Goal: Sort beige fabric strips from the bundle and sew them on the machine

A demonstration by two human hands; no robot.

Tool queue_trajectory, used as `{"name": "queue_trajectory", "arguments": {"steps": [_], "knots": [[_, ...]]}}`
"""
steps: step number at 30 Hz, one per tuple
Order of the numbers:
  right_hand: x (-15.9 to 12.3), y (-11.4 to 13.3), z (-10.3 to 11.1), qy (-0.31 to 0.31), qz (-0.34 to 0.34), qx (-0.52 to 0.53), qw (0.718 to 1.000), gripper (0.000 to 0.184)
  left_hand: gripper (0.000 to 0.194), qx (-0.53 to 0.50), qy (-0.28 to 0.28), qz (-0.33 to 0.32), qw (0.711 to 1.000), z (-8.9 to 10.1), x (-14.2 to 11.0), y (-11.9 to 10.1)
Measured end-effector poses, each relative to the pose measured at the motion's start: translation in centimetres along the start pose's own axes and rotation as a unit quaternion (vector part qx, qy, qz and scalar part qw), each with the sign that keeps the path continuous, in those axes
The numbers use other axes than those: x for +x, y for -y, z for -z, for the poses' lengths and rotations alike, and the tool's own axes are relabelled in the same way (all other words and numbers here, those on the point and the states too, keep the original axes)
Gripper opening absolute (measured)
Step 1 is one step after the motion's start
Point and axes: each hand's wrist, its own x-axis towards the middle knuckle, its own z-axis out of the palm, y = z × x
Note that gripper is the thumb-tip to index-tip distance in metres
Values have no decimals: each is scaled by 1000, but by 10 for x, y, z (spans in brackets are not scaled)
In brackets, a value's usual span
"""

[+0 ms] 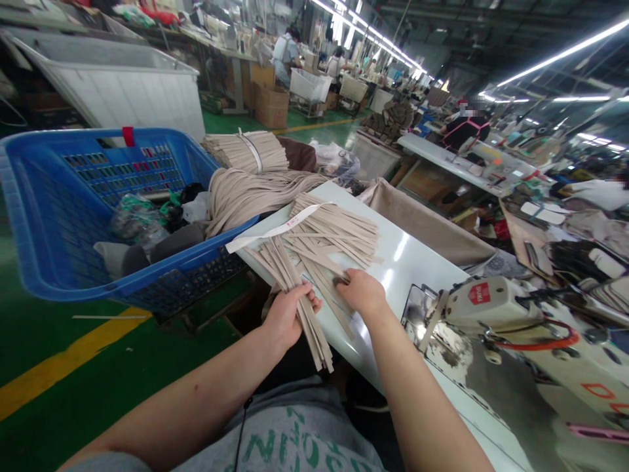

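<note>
My left hand (291, 316) is closed round a bunch of beige fabric strips (314, 337), whose ends hang over the near edge of the white table (363, 341). My right hand (362, 290) pinches the end of a beige strip (327, 263) at the edge of the loose pile. Beyond both hands, a fanned pile of the same strips (348, 229) lies on the table. Across its left part runs a white paper band (282, 227) with small red writing. My right fingertips are partly hidden behind the hand.
A blue plastic basket (44, 262) with bags stands at the left, and long beige strips (246, 196) drape over its side. A tied strip bundle (260, 149) lies behind. To the right is a sewing machine (476, 301). Several people work farther back.
</note>
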Motion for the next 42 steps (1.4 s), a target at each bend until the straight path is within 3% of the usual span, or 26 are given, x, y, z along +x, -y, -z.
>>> {"name": "queue_trajectory", "arguments": {"steps": [4,7,14,26,36,42], "knots": [[0,-2,14,-44,14,-6,999,22,11,10,3,-6,1000,-1,0,1],[1,-3,16,-26,13,21,999,22,11,16,0,-23,1000,-3,-2,2],[5,-5,-5,33,18,143,989,21,14,44,-8,-27,999,-6,-4,2],[-4,-2,-12,11,19,152,988,12,15,38,-10,-27,999,-6,-3,2],[-1,-9,1,27,5,128,991,17,14,36,-13,-24,999,-8,-5,0],[-14,2,-10,32,17,101,994,39,13,49,14,-36,998,-4,-3,3]]}}
